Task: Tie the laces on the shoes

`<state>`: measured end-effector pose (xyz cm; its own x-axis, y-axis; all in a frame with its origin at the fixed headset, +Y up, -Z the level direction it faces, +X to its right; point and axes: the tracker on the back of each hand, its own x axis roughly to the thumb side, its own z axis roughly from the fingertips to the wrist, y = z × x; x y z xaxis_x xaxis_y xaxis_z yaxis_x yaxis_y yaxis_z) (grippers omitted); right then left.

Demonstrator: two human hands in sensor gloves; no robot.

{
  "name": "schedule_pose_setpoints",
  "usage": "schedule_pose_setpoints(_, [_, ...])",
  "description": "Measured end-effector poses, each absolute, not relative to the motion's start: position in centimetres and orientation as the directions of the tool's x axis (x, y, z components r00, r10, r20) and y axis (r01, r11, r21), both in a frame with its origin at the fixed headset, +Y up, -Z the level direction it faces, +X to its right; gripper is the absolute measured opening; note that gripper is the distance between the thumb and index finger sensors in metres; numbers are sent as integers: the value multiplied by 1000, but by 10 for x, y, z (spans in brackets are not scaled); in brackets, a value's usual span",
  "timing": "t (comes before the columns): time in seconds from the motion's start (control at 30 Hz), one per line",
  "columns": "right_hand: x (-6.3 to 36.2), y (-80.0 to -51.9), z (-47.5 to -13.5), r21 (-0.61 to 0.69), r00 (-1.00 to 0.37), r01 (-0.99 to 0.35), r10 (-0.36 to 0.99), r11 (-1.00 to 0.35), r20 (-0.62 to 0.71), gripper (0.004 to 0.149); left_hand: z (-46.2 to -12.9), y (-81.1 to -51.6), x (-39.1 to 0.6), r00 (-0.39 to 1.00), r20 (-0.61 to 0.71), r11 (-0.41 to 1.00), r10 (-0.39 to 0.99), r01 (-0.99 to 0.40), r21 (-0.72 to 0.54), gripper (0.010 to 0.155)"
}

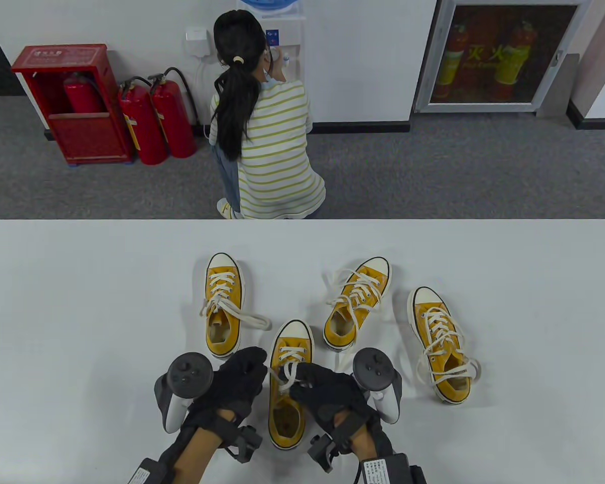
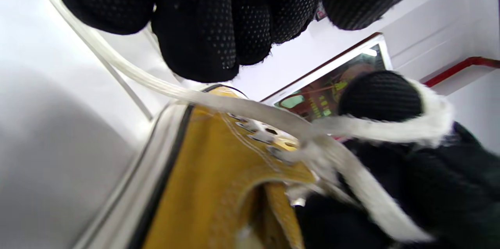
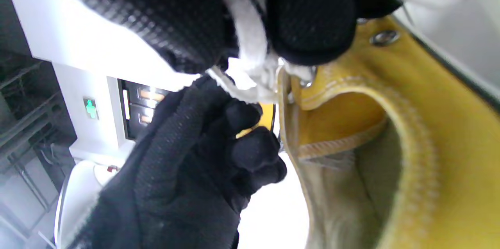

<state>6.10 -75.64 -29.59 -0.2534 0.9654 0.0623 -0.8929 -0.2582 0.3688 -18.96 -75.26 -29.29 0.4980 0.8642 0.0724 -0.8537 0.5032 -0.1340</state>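
My left hand [image 1: 239,375] and right hand [image 1: 322,385] meet over the nearest shoe [image 1: 288,383], both pinching its white lace [image 1: 286,374] above the top eyelets. The shoe lies low centre of frame between my wrists, toe pointing away — neither hand looks nearer.

Crouching person [image 1: 267,151], red fire extinguishers [image 1: 156,121], red cabinet [image 1: 75,106], water dispenser [image 1: 282,30]

L hand [image 1: 242,375] & R hand [image 1: 320,385] both curled, fingertips nearly touching.
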Motion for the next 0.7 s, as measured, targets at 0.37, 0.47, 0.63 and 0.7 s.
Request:
schedule_pose_setpoints(0.37, [49,-742,-286,326,-412,-813,872,-482,263,50,-289,-751,-177,433,142,455,890,-866,-208,53])
schedule_pose_setpoints(0.47, [48,-739,-283,293,-443,-801,846,-523,297,49,-288,-749,-175,435,161,461,886,-861,-214,53])
schedule_pose_setpoints(0.63, [48,-736,-282,266,-481,-783,819,-562,314,47,-285,-746,-172,448,182,476,875,-866,-154,45])
schedule_pose_setpoints(0.7, [49,-736,-281,244,-512,-765,793,-596,330,46,-283,-743,-170,482,199,507,853,-856,-102,41])
